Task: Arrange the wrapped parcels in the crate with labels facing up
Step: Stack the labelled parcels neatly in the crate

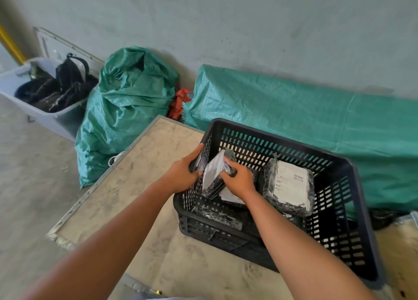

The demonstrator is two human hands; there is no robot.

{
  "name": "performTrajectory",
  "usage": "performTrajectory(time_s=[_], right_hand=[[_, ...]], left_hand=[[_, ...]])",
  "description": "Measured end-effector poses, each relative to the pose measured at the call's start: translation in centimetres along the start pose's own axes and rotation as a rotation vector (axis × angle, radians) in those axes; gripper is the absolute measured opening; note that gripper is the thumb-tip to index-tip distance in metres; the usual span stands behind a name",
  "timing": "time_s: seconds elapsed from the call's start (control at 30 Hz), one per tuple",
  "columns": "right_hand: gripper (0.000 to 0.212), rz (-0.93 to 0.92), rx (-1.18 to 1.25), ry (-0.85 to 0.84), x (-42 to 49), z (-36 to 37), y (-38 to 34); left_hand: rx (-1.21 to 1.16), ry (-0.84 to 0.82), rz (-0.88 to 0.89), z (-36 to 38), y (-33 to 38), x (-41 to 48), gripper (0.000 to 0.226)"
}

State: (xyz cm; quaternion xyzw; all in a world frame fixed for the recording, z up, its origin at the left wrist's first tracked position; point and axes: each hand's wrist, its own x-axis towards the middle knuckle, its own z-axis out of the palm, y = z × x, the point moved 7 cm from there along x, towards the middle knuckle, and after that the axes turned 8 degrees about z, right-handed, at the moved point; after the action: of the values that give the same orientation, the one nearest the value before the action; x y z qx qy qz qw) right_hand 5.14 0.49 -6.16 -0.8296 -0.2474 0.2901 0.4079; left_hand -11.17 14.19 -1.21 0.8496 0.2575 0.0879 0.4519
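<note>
A black slotted plastic crate (352, 177) stands on a dusty table. Both hands are at its left side. My left hand (184, 169) wraps over the crate's left wall and touches the edge of a black wrapped parcel (214, 175), which stands tilted on edge with its white label facing left. My right hand (239, 178) grips that same parcel from the right. On the crate's right side lies another parcel (290, 184), its white label facing up. A further black parcel (217, 216) rests low at the front left, and a white label shows under my right wrist.
The table (140, 186) has a metal rim and ends close to the crate's left. Behind it a stuffed green sack (126, 105) and a green tarp-covered heap (305, 116) lie against the wall. A grey bin (65, 119) with dark bags sits far left.
</note>
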Motion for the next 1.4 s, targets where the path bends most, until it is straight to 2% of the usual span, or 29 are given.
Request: performTrajectory(time_s=[0.23,0.3,0.4,0.47,0.6,0.7,0.77,0.9,1.03,1.13,1.2,1.27,1.4], right_hand=[[0.053,-0.139,-0.011,0.026,-3.8,-6.5,-1.5],[0.048,-0.159,0.012,0.028,-4.8,-8.9,-2.7],[0.048,-0.147,0.090,0.008,-6.1,-12.2,-4.1],[0.048,-0.150,0.162,-0.022,-6.7,-14.2,-4.9],[0.050,-0.179,0.269,-0.101,-8.1,-17.2,-7.5],[0.048,-0.205,0.309,-0.177,-8.6,-18.7,-9.0],[0.048,-0.209,0.318,-0.203,-8.7,-19.3,-9.5],[0.047,-0.192,0.318,-0.193,-8.3,-20.3,-9.2],[0.036,-0.166,0.395,-0.026,-7.3,-21.4,-7.4],[0.035,-0.161,0.451,0.087,-6.6,-21.2,-6.2],[0.043,-0.129,0.419,0.151,-6.6,-20.5,-5.2],[0.056,-0.087,0.270,0.160,-6.4,-19.0,-4.1],[0.096,0.050,0.022,0.016,-4.5,-13.3,-1.3]], left_hand=[[-0.059,0.027,-0.020,0.1,0.2,-0.5,0.082],[-0.002,0.036,0.000,-0.2,0.6,-0.7,0.080],[0.092,0.203,0.124,-1.7,3.0,-1.1,0.070],[-0.012,0.282,0.209,-2.4,5.6,-1.3,0.059],[-0.412,0.102,0.326,-1.4,10.9,-0.7,0.058],[-0.692,-0.138,0.318,-0.6,13.0,0.4,0.052],[-0.716,-0.277,0.290,0.2,13.4,1.1,0.050],[-0.637,-0.358,0.305,1.4,13.3,2.2,0.056],[-0.654,-0.443,0.241,3.2,12.7,2.3,0.063],[-0.693,-0.416,0.167,4.6,11.6,2.6,0.064],[-0.682,-0.357,0.139,4.8,10.7,3.2,0.065],[-0.639,-0.298,0.094,4.9,9.4,4.0,0.066],[-0.505,-0.246,-0.030,6.4,6.6,5.3,0.068]])
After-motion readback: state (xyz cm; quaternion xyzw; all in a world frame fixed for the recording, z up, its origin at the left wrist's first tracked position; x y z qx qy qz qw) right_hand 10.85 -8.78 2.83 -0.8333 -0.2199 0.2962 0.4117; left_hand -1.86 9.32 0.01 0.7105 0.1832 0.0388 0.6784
